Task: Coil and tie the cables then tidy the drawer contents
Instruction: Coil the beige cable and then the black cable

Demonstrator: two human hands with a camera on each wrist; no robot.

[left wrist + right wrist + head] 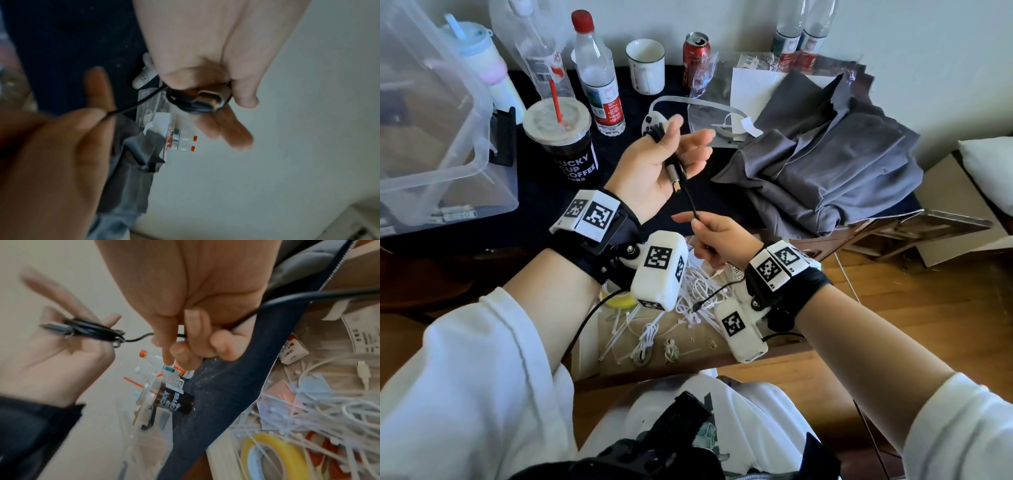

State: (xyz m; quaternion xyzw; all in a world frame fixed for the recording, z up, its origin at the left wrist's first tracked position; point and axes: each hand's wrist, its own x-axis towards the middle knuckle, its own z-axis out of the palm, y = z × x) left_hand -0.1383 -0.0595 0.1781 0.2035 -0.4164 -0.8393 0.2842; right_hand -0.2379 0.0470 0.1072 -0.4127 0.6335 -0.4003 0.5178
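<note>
While the left hand (654,164) sat palm-up at frame centre, thumb pinning a small black USB cable (690,202) coil and its metal plug (211,99) so loops wouldn't spring loose, the right hand (717,240) just below pinched the free run to feed slack. Open drawer (774,353) below held loose white cables (702,287) and zip ties (308,418).

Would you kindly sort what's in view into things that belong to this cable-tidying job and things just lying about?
Job: black cable, held by left hand and right hand; white cables, zip ties, drawer.

Lying about: coffee cup, water bottle, soda can, grey cloth.
</note>
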